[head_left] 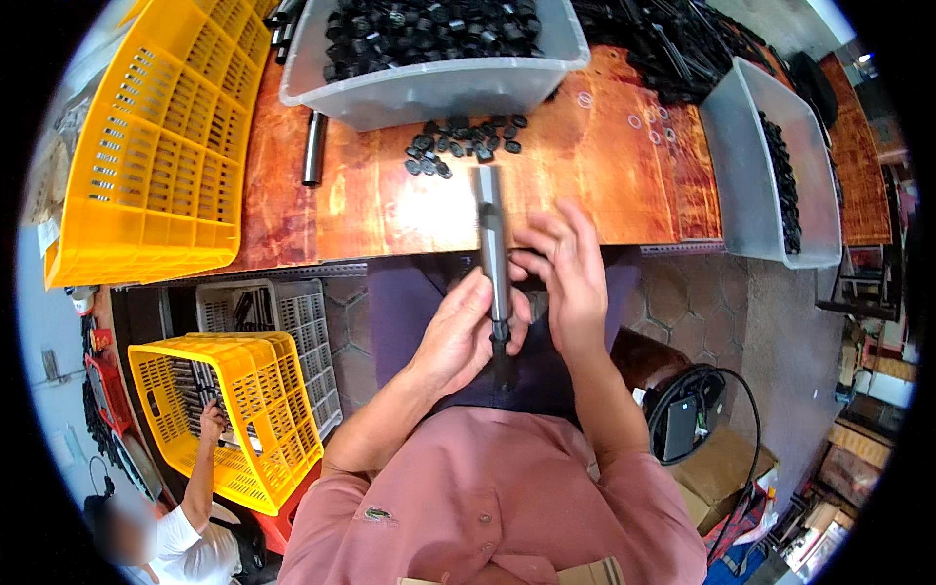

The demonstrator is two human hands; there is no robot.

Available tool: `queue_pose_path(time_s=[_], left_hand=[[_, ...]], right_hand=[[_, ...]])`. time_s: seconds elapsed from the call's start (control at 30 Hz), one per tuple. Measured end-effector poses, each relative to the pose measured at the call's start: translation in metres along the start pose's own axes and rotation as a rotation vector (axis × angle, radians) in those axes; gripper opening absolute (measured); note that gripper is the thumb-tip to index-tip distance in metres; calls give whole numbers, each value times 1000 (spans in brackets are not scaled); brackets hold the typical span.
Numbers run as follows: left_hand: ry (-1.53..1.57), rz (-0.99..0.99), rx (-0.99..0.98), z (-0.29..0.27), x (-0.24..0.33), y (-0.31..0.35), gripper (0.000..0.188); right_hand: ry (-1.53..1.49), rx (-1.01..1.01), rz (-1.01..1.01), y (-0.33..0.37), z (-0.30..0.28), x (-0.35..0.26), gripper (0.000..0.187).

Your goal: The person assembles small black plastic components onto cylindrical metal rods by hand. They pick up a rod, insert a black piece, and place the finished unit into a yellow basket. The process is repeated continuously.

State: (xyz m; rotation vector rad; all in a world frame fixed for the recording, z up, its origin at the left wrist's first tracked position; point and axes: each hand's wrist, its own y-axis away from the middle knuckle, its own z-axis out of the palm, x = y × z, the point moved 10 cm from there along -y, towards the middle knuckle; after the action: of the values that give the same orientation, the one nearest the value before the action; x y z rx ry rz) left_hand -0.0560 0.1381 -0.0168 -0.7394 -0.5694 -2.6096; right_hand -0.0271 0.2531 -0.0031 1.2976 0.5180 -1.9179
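My left hand [456, 327] is closed around a shiny metal tube [493, 268] with a black lower end, held upright in front of my lap at the table's edge. My right hand [570, 268] is beside the tube, its fingers stretched out and a little blurred; nothing shows in its palm. Beyond the tube's upper end, several small black caps [463, 144] lie loose on the wooden table [604, 195]. Another metal tube [313, 149] rests on the table to the left.
A translucent bin [439, 96] heaped with black parts stands at the back; a second translucent bin [775, 185] is at right. Clear rings [655, 127] lie nearby. Yellow crates [156, 224] stand left. At lower left, another person's hand [213, 421] reaches into a crate of tubes.
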Motion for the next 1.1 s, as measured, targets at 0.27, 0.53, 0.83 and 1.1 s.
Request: queue_pose_path(time_s=[0.27,0.53,0.83,1.1], left_hand=[[-216,411,131,-24,64,6,54],[236,573,155,-37,129,-11,55],[212,641,372,-59,120,2,51],[339,657,308,-56,118,4,50]], right_hand=[[357,-381,365,74,40,44,29],[621,-346,79,70,54,22,20],[653,-366,-3,69,60,18,20],[313,-227,-63,57,50,11,46]])
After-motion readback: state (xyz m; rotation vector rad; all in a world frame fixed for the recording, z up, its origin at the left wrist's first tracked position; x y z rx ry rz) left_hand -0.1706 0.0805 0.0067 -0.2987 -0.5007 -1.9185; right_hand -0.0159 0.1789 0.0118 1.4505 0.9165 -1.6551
